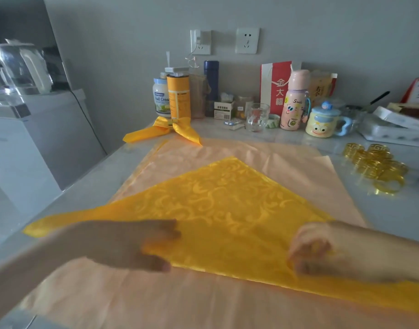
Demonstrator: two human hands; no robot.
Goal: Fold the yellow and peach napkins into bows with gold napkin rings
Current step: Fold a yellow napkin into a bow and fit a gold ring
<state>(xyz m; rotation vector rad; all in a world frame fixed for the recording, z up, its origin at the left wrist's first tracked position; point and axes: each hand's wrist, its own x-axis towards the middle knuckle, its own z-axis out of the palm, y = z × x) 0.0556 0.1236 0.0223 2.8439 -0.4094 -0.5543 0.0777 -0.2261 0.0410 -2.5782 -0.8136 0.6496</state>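
A yellow patterned napkin (222, 200), folded into a triangle with its point away from me, lies on a spread peach napkin (286, 160). My left hand (132, 243) pinches the yellow napkin's near folded edge between thumb and fingers. My right hand (315, 250) grips the same edge further right with curled fingers. A finished yellow bow (173, 129) with a gold ring lies at the back. Several gold napkin rings (374, 167) sit in a pile on the right.
Along the back wall stand a milk powder jar (161, 96), an orange canister (179, 96), a glass (257, 116), a pink bottle (295, 100), a cartoon mug (322, 122) and a red bag (275, 86). White boxes (398, 124) lie at the right. A white appliance (37, 129) stands left of the table.
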